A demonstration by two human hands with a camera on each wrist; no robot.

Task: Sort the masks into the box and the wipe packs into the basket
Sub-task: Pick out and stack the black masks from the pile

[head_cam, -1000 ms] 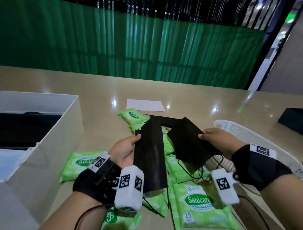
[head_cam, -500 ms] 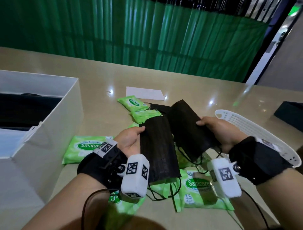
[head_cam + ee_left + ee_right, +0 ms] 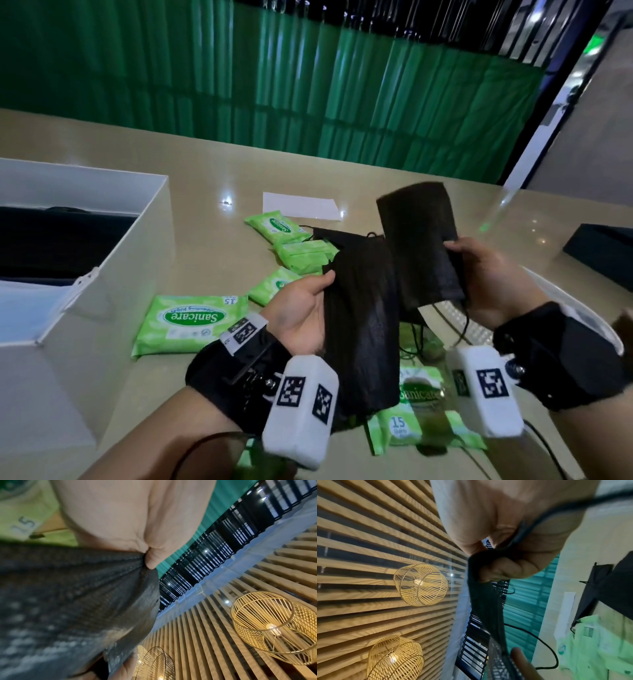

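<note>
My left hand (image 3: 308,308) pinches a black mask (image 3: 363,329) that hangs in front of me, thumb on its left edge; in the left wrist view the dark mask (image 3: 77,595) fills the lower left. My right hand (image 3: 479,274) grips a second black mask (image 3: 421,240) held upright, its ear loops dangling. Another black mask (image 3: 339,236) lies on the table behind. Several green wipe packs lie on the table, one large pack (image 3: 191,318) at my left and one (image 3: 421,425) below my hands. The white box (image 3: 113,298) stands at the left. The white basket (image 3: 469,329) is mostly hidden behind my right hand.
A white sheet of paper (image 3: 301,205) lies farther back on the beige table (image 3: 212,171). A dark box (image 3: 606,253) sits at the right edge. A green curtain closes off the far side of the table.
Both hands have lifted the masks and pulled them apart. The right mask has risen and swung upright, and the left one now hangs lower.
</note>
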